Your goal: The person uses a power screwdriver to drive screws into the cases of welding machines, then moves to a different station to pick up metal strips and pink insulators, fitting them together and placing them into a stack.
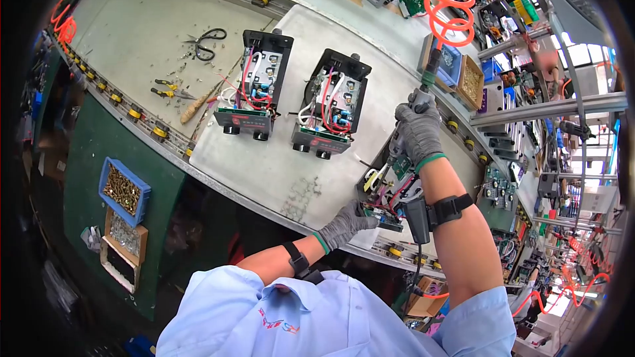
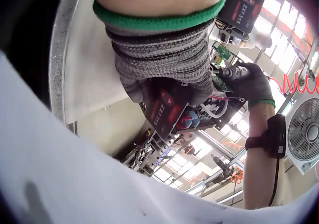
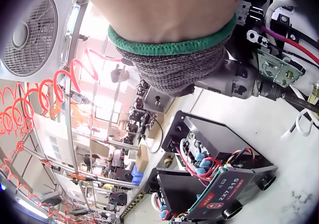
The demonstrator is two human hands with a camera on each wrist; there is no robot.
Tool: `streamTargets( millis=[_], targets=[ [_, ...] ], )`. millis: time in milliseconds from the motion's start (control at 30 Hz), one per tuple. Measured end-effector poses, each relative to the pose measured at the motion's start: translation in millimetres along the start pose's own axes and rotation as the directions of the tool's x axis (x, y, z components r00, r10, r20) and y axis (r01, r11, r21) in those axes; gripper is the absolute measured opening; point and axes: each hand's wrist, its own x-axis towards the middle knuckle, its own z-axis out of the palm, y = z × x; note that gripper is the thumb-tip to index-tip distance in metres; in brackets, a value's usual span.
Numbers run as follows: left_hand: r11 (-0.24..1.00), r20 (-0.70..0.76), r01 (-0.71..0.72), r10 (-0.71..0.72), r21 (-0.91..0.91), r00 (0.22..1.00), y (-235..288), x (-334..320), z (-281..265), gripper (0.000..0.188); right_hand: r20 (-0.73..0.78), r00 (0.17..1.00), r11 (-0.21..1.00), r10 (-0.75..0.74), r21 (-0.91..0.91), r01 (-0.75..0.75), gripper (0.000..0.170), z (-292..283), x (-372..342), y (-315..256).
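My gloved right hand (image 1: 418, 133) grips an air screwdriver (image 3: 237, 82), with a red coiled hose (image 1: 456, 10) at its upper end. The tool's tip reaches into an uncovered welding machine, beside a green circuit board (image 3: 279, 69). My gloved left hand (image 1: 345, 226) holds that machine by its front panel (image 2: 167, 109), marked ZX7 315; fingers curl over the panel's edges. Wires and circuit boards show inside, partly covered by the right forearm in the head view. Two similar open machines stand to the left, one nearer (image 1: 331, 102) and one farther (image 1: 254, 86).
Scissors (image 1: 208, 45), yellow-handled cutters (image 1: 170, 90) and a wooden-handled tool (image 1: 198, 107) lie on the bench's left part. Roller tracks (image 1: 159, 132) line the bench edges. A blue bin of screws (image 1: 124, 190) sits at lower left; more bins (image 1: 471, 82) stand at right.
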Motion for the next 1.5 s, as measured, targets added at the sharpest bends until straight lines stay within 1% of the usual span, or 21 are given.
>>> streamTargets(
  millis=[67, 400, 467, 600, 633, 667, 700, 733, 767, 800, 867, 900, 967, 1067, 1167, 1233, 1267, 1333, 1400, 1467, 1500],
  targets=[
    [0.998, 0.024, 0.007, -0.008, 0.07, 1.0, 7.2, -3.6, -0.4, 0.063, 0.015, 1.0, 0.999, -0.01, 0.035, 0.009, 0.038, -2.6, 1.7, 2.2],
    [0.998, 0.069, 0.053, -0.055, 0.029, 0.996, 28.2, -4.4, -5.9, 0.06, 0.076, 0.997, 0.993, 0.003, 0.113, -0.012, 0.037, -0.9, -5.6, -19.3],
    [0.961, 0.06, 0.16, -0.15, -0.225, 0.987, 43.1, -9.4, -2.0, 0.061, 0.122, 0.992, 0.987, 0.006, 0.159, -0.025, 0.036, -4.7, -9.8, -35.0],
    [0.973, 0.141, 0.227, -0.219, -0.043, 0.965, 105.5, -33.1, -14.0, 0.069, 0.153, 0.919, 0.892, -0.363, 0.343, 0.296, 0.033, -13.2, -15.4, -93.0],
    [0.936, 0.054, 0.278, -0.296, 0.215, 0.954, 128.1, -41.1, -13.9, 0.076, 0.179, 0.91, 0.892, -0.375, 0.339, 0.301, 0.032, -21.5, -18.1, -116.9],
    [0.938, 0.046, 0.267, -0.283, 0.221, 0.958, 141.3, -50.8, -20.1, 0.076, 0.207, 0.899, 0.891, -0.385, 0.336, 0.305, 0.031, -29.8, -23.7, -143.1],
    [0.758, 0.032, 0.08, -0.131, 0.648, 0.991, 154.2, -62.1, -30.3, 0.078, 0.23, 0.894, 0.888, -0.384, 0.357, 0.29, 0.03, -36.0, -32.2, -170.7],
    [0.374, 0.081, -0.077, 0.006, 0.924, 0.997, 167.7, -76.4, -40.5, 0.081, 0.255, 0.889, 0.885, -0.381, 0.379, 0.271, 0.029, -39.3, -39.0, -192.4],
    [0.157, 0.252, -0.275, 0.151, 0.948, 0.956, 188.9, -95.3, -46.6, 0.065, 0.261, 0.871, 0.869, -0.417, 0.395, 0.298, 0.028, -40.7, -37.4, -204.3],
    [0.144, 0.237, -0.259, 0.157, 0.955, 0.959, 220.7, -114.8, -39.8, 0.065, 0.215, 0.845, 0.857, -0.49, 0.296, 0.421, 0.03, -42.6, -32.3, -214.3],
    [-0.234, 0.076, -0.095, -0.087, 0.968, 0.993, 289.0, -152.7, -21.6, 0.039, 0.231, 0.798, 0.815, -0.556, 0.342, 0.468, 0.032, -36.7, -36.4, -241.2],
    [-0.258, 0.037, -0.06, -0.09, 0.964, 0.995, 309.0, -163.2, -20.7, 0.021, 0.212, 0.788, 0.798, -0.578, 0.348, 0.493, 0.034, -30.3, -36.4, -252.3],
    [-0.427, 0.085, -0.082, -0.011, 0.9, 0.996, 366.1, -207.9, -7.2, 0.02, 0.25, 0.766, 0.789, -0.592, 0.376, 0.486, 0.035, -16.7, -33.3, -271.0],
    [-0.537, 0.286, -0.179, 0.121, 0.824, 0.951, 457.2, -291.1, 33.5, 0.019, 0.398, 0.774, 0.855, -0.492, 0.386, 0.345, 0.035, 2.7, -30.0, -309.6],
    [-0.587, 0.399, -0.232, 0.172, 0.776, 0.901, 494.0, -335.9, 55.8, 0.019, 0.305, 0.729, 0.778, -0.613, 0.391, 0.491, 0.033, 40.5, -4.4, -325.7],
    [-0.579, 0.459, -0.294, 0.159, 0.761, 0.874, 495.3, -339.9, 25.6, 0.02, 0.219, 0.724, 0.756, -0.655, 0.209, 0.621, 0.03, 65.8, 25.7, -338.5],
    [-0.567, 0.464, -0.304, 0.16, 0.766, 0.872, 498.2, -350.8, -3.7, 0.02, 0.23, 0.716, 0.751, -0.66, 0.155, 0.642, 0.029, 82.4, 37.3, -349.7],
    [-0.528, 0.423, -0.278, 0.175, 0.802, 0.889, 487.1, -368.8, -40.3, 0.021, 0.21, 0.7, 0.727, -0.682, 0.302, 0.617, 0.029, 108.5, 68.2, -376.9],
    [-0.479, 0.369, -0.238, 0.199, 0.845, 0.908, 487.3, -381.4, -71.3, 0.023, 0.34, 0.772, 0.841, -0.537, 0.289, 0.458, 0.025, 114.2, 79.1, -425.3],
    [-0.443, 0.304, -0.18, 0.227, 0.878, 0.925, 490.1, -394.7, -102.0, 0.024, 0.073, 0.661, 0.65, -0.747, 0.288, 0.703, 0.02, 130.8, 146.7, -451.8],
    [-0.427, 0.264, -0.144, 0.238, 0.893, 0.935, 486.0, -401.3, -110.7, 0.024, 0.082, 0.685, 0.676, -0.723, 0.288, 0.679, 0.023, 130.7, 146.2, -473.2]
  ],
)
